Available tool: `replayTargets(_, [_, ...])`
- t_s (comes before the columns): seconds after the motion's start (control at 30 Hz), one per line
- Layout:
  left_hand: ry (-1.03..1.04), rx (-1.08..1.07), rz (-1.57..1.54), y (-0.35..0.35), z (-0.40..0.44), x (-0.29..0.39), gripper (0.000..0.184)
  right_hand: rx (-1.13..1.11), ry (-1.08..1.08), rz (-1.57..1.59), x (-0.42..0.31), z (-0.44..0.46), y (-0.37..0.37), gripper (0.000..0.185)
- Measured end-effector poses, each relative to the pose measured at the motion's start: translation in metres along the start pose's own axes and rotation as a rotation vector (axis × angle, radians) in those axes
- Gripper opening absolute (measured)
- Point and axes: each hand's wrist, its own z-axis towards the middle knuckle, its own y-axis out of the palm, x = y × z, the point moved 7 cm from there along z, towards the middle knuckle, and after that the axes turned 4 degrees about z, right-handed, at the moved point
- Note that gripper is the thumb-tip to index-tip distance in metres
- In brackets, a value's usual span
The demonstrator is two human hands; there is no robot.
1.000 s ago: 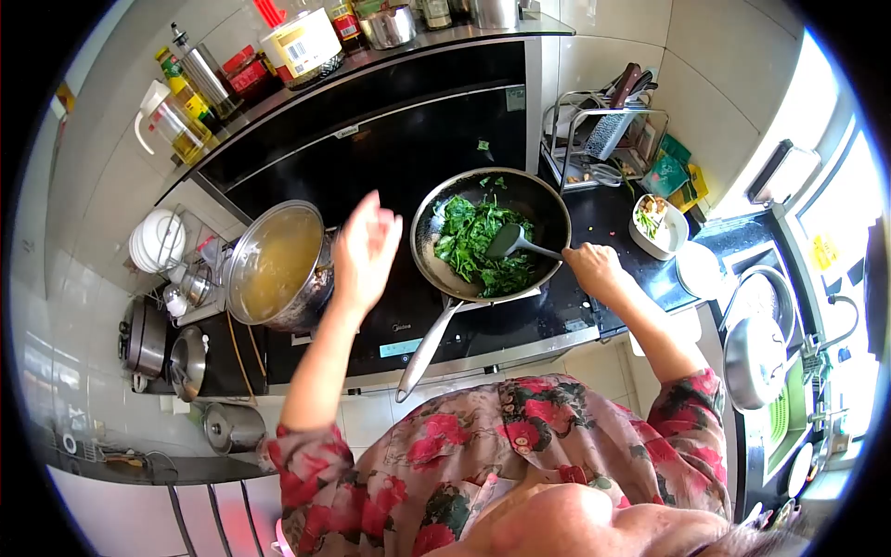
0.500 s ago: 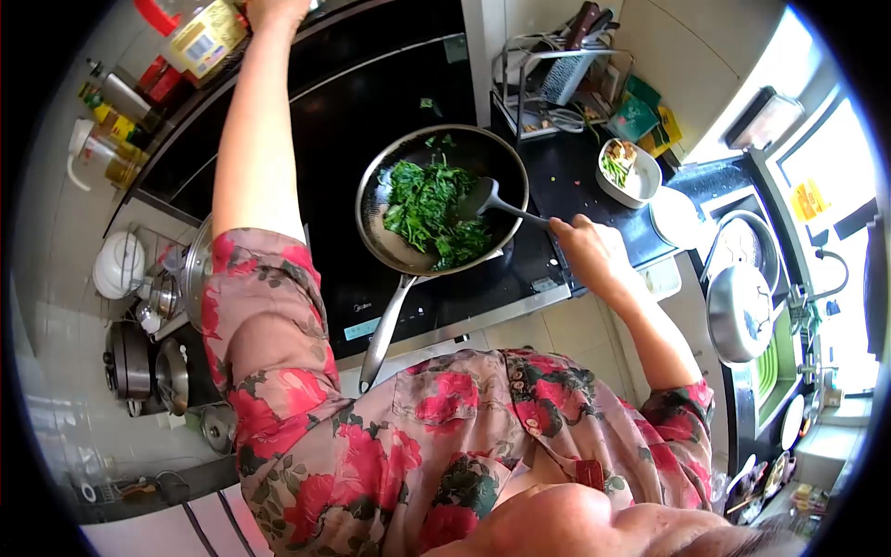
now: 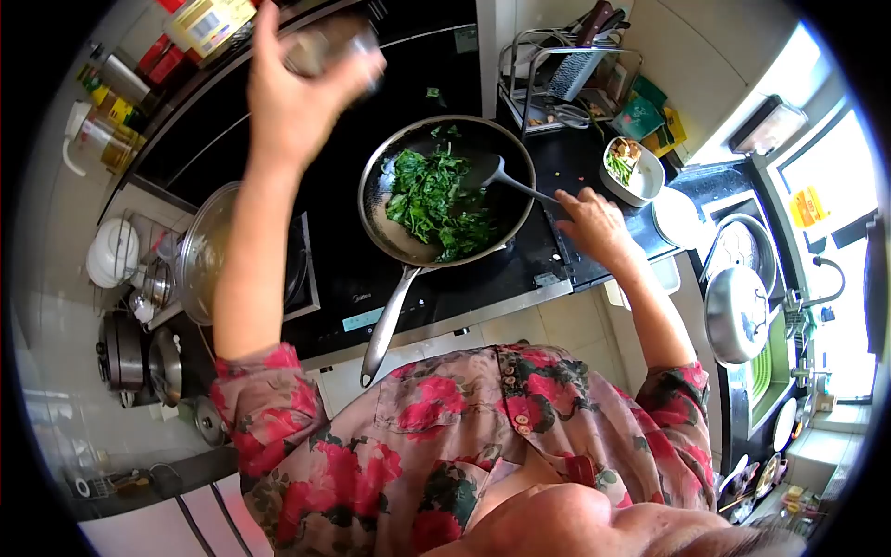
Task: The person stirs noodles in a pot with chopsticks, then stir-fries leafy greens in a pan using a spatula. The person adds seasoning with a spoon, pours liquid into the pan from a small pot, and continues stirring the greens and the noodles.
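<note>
My left hand (image 3: pixel 297 97) is raised over the back left of the stove, its fingers round a small jar (image 3: pixel 327 45). That jar is smeared by motion, so its contents cannot be made out. Chopped leafy greens (image 3: pixel 436 200) lie in a wok (image 3: pixel 401 243) on the stove, its long metal handle pointing toward my body. My right hand (image 3: pixel 597 225) grips the end of a grey spatula (image 3: pixel 515 184). The head of the spatula rests inside the wok, at the right side of the greens.
Bottles and a labelled jar (image 3: pixel 212 23) line the back left. A glass lid (image 3: pixel 206 255) sits left of the stove. On the right are a knife rack (image 3: pixel 529 79), a white bowl (image 3: pixel 640 186) of food pieces, and a sink (image 3: pixel 784 362) with a metal pan beside it.
My left hand has come back from the shelf at the back left, now carrying the small jar toward the wok. My right hand and the spatula have hardly moved.
</note>
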Motion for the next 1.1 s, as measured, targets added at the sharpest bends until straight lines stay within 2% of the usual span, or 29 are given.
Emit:
replayTargets(0.03, [0.016, -0.046, 0.011, 0.003, -0.027, 0.001, 0.106, 0.186, -0.108, -0.028, -0.008, 0.002, -0.018, 0.054])
replayTargets(0.1, [-0.063, -0.104, -0.023, 0.012, -0.078, 0.003, 0.11, 0.265, -0.082, 0.266, -0.032, 0.008, -0.051, 0.067])
replayTargets(0.17, [-0.062, -0.112, -0.024, 0.02, -0.115, 0.001, 0.11, 0.061, -0.057, 0.811, -0.076, 0.009, -0.063, 0.082])
replayTargets(0.2, [-0.041, -0.111, 0.011, 0.021, -0.129, 0.005, 0.111, 0.085, -0.163, 1.025, -0.096, 0.007, -0.058, 0.09])
replayTargets(0.23, [-0.061, -0.129, 0.021, 0.023, -0.142, 0.0, 0.112, 0.036, -0.181, 1.152, -0.117, 0.006, -0.052, 0.092])
replayTargets(0.3, [-0.042, -0.103, 0.047, 0.022, -0.162, -0.005, 0.113, 0.034, -0.211, 1.24, -0.151, 0.003, -0.04, 0.082])
replayTargets(0.37, [-0.024, -0.105, 0.062, 0.019, -0.174, -0.007, 0.111, 0.114, -0.098, 1.25, -0.165, 0.003, -0.031, 0.07])
replayTargets(0.4, [0.002, -0.087, 0.106, 0.017, -0.179, -0.006, 0.11, 0.131, -0.051, 1.275, -0.169, 0.003, -0.028, 0.046])
replayTargets(0.43, [0.029, -0.072, 0.15, 0.015, -0.183, -0.004, 0.11, 0.126, -0.052, 1.275, -0.17, 0.003, -0.026, 0.046])
replayTargets(0.53, [0.046, -0.073, 0.239, 0.006, -0.19, -0.008, 0.109, 0.173, -0.164, 1.15, -0.18, 0.002, -0.035, 0.016])
replayTargets(0.7, [0.035, -0.088, 0.28, 0.002, -0.199, -0.017, 0.109, 0.199, -0.293, 1.023, -0.187, -0.007, -0.034, 0.014])
replayTargets(0.87, [0.032, -0.123, 0.296, 0.004, -0.202, -0.018, 0.108, 0.123, -0.137, 1.247, -0.172, -0.008, -0.024, 0.013])
replayTargets(0.97, [0.016, -0.138, 0.304, 0.006, -0.201, -0.021, 0.11, 0.119, -0.13, 1.301, -0.164, -0.007, -0.027, 0.013])
replayTargets(1.1, [-0.086, -0.135, 0.237, 0.004, -0.204, -0.035, 0.111, 0.095, -0.057, 1.497, -0.145, 0.005, -0.021, 0.018])
